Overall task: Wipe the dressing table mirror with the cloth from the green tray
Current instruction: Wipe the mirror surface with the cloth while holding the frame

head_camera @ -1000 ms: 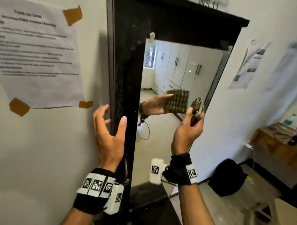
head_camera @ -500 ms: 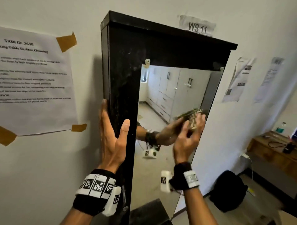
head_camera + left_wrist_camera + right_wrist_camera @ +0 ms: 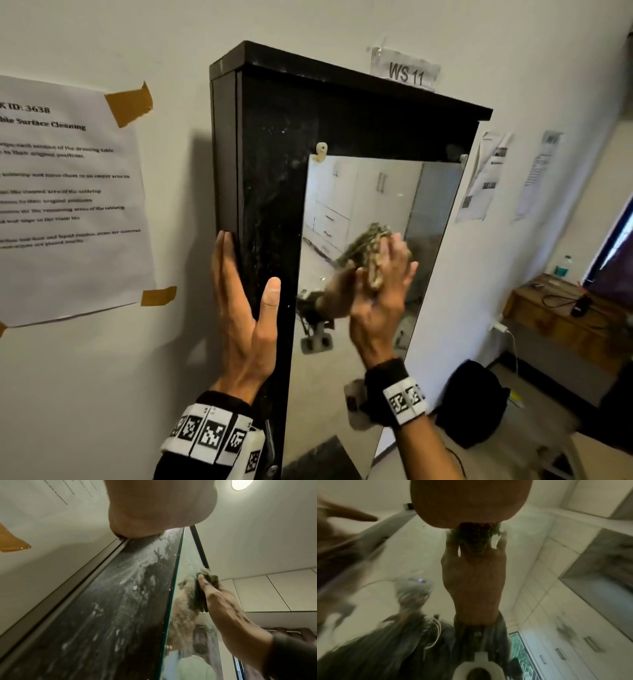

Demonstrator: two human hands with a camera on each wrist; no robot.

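The dressing table mirror (image 3: 387, 205) is a tall glass pane in a black, dust-streaked frame (image 3: 274, 171) against the wall. My right hand (image 3: 380, 294) presses the bunched, checked cloth (image 3: 371, 253) flat against the glass near its right edge, fingers spread and straight. The left wrist view shows the cloth (image 3: 199, 596) squeezed between that hand (image 3: 216, 596) and the mirror (image 3: 185, 561). My left hand (image 3: 245, 308) steadies the frame's left side, straight fingers along the side and thumb on the front. The right wrist view is blurred. No green tray is in view.
A taped instruction sheet (image 3: 68, 205) hangs on the wall to the left, and a "WS 11" label (image 3: 406, 73) above the frame. To the right are wall papers (image 3: 486, 178), a black bag (image 3: 476, 407) on the floor, and a wooden desk (image 3: 565, 315) with a bottle (image 3: 561, 267).
My left hand moved from just off the frame onto its left side. My right hand went from holding the cloth off the glass to pressing it flat there.
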